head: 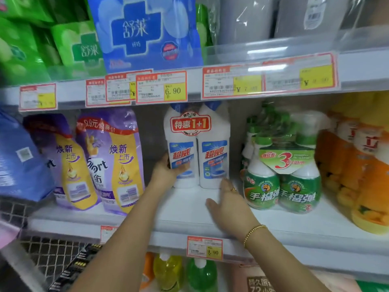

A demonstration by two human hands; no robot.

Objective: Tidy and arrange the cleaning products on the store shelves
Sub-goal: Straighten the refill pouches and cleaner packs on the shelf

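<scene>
A twin pack of white toilet-cleaner bottles (196, 148) with blue labels and a red "1+1" sticker stands upright at the middle of the white shelf (189, 207). My left hand (166, 171) grips the lower left side of the pack, thumb across the front label. My right hand (227, 205) is beside the pack's lower right corner with fingers straight, fingertips touching or nearly touching the right bottle. It wears a ring and a gold bracelet.
Purple and yellow refill pouches (99, 165) lean at the left, next to a blue bag (21, 161). A green spray-bottle pack (282, 171) stands at the right, then orange bottles (357, 169). Price tags (161, 87) line the shelf rail above. Bottles (168, 272) sit on the shelf below.
</scene>
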